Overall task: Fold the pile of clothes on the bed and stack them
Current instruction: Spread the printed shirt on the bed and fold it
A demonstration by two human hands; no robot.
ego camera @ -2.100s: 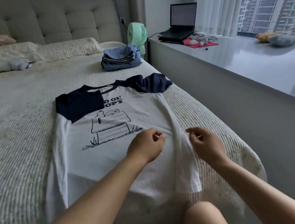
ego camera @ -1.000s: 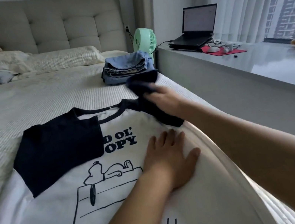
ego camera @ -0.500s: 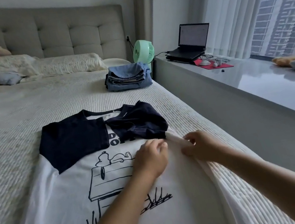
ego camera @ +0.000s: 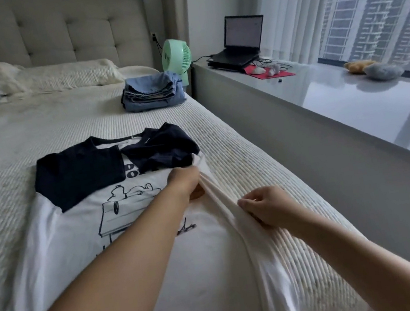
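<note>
Gripping the right side seam of the white T-shirt (ego camera: 143,247) with both hands, I have the fabric lifted into a long ridge that runs from about 12 o'clock down toward 5 o'clock. My left hand (ego camera: 185,181) is curled round the upper end of that ridge, just below the navy sleeve (ego camera: 162,149), which lies folded inward across the chest. My right hand (ego camera: 266,206) pinches the same ridge lower down, fingers bent and closed on the cloth.

The shirt lies face up on the bed (ego camera: 19,137), collar toward 12 o'clock, hem running out of view at 6 o'clock. The other navy sleeve (ego camera: 76,174) lies flat at 10 o'clock. At 12 o'clock, well apart from the shirt, a stack of folded blue clothes (ego camera: 151,92) sits near the bed's right edge.

That edge runs close along my right hand, from 1 o'clock down to 5 o'clock; beyond it rises a grey ledge (ego camera: 353,108) carrying a laptop (ego camera: 240,40) and a green fan (ego camera: 176,57). Open bedspread stretches wide at 9 and 10 o'clock, up to the pillows (ego camera: 50,78).

Print on the chest shows a dog lying on a doghouse; above it only the letters "D" and "DO" can be read, the rest being covered by the sleeve.
</note>
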